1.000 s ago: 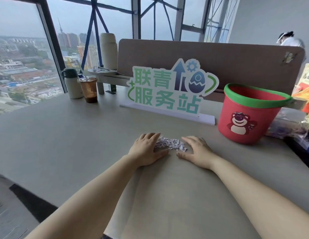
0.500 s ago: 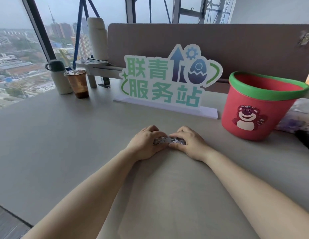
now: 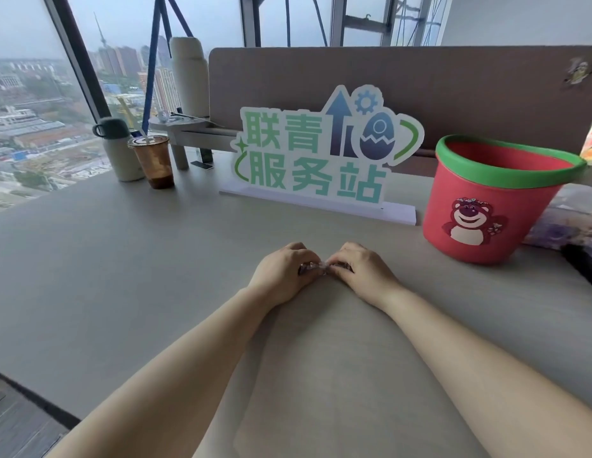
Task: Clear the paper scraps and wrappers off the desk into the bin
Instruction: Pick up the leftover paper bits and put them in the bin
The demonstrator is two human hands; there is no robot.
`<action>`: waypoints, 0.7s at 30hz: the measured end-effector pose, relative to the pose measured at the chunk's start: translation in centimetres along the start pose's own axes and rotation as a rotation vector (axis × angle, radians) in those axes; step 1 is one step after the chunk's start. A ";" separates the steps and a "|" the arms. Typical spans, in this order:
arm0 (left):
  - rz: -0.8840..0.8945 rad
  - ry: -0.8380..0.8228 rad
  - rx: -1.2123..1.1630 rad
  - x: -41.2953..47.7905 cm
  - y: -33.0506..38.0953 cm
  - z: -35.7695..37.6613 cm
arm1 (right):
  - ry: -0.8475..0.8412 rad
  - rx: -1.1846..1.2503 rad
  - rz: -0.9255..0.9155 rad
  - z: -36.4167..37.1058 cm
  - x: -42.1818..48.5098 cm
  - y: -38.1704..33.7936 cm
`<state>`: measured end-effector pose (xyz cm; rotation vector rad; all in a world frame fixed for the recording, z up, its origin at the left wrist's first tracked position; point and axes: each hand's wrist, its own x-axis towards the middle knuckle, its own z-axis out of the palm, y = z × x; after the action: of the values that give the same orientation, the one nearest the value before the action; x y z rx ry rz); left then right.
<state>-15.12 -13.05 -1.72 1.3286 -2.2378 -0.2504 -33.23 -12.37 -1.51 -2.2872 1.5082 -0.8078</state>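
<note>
**Both hands closed over the scraps, short of the bin**

Two bare forearms reach in from the near edge of the pale desk and meet nearer the camera than the bin and to its left, well apart from it. The left hand and the right hand lie knuckles up, fingertips touching, with their fingers curled in round a small bunch of paper scraps. Both hands grip the bunch from opposite sides. Only a thin strip of printed paper shows between the thumbs; the rest is hidden under the fingers. The bunch sits on the desk surface, outside the bin.

The bin is a red tub with a green rim and a pink bear on its front wall. It stands upright, and what its inside holds cannot be seen from this angle. Just beside it on the right lie some clear plastic bags, blurred at the frame edge.

Left of the bin and slightly farther back stands a white and green sign on a flat white base. Much farther left of the bin is a plastic cup with a brown drink low in it, touching or nearly touching a cream flask with a dark lid. Behind the bin runs a brown divider panel, and beyond it a window onto a hazy city.
</note>
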 end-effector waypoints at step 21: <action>-0.010 0.083 -0.132 0.8 5.4 -3.3 | 0.114 0.058 0.160 -6.7 -2.5 -2.5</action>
<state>-17.82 -10.67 3.51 1.2579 -2.1084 -0.3341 -36.03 -8.60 4.44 -2.0802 1.6686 -0.9371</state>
